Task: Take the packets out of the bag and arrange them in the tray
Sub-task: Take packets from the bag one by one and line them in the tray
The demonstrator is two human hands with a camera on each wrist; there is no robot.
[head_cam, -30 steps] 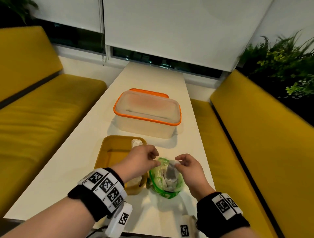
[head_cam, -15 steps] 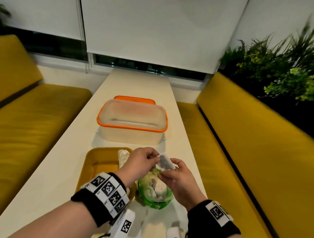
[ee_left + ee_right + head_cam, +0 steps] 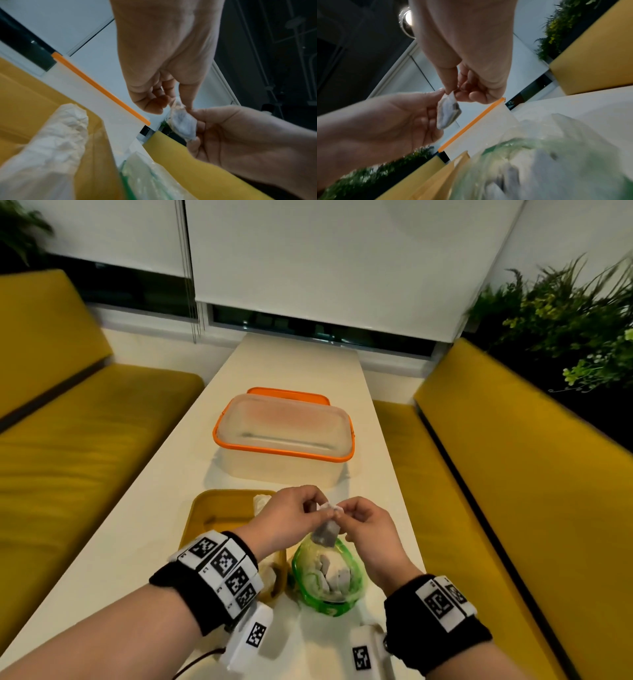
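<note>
A small grey packet (image 3: 327, 535) with a white top edge hangs above the open green-rimmed plastic bag (image 3: 356, 568), which holds several more packets. My left hand (image 3: 310, 506) and right hand (image 3: 339, 513) meet over the bag, and each pinches the packet's top edge. In the left wrist view the packet (image 3: 183, 123) lies between my left fingertips and the right hand (image 3: 240, 135). The right wrist view shows my right thumb and finger pinching the packet (image 3: 447, 113) by its corner. The yellow tray (image 3: 212, 508) lies left of the bag with white packets (image 3: 262, 501) in it.
A translucent container with an orange rim (image 3: 284, 451) stands behind the tray, an orange lid (image 3: 287, 393) beyond it. The white table (image 3: 137, 525) is narrow, with yellow benches (image 3: 85, 446) on both sides. Plants (image 3: 565, 320) fill the back right.
The right hand has lifted the packet out of the bag's mouth. The left hand has left the bag's rim and now pinches the packet's top too.
</note>
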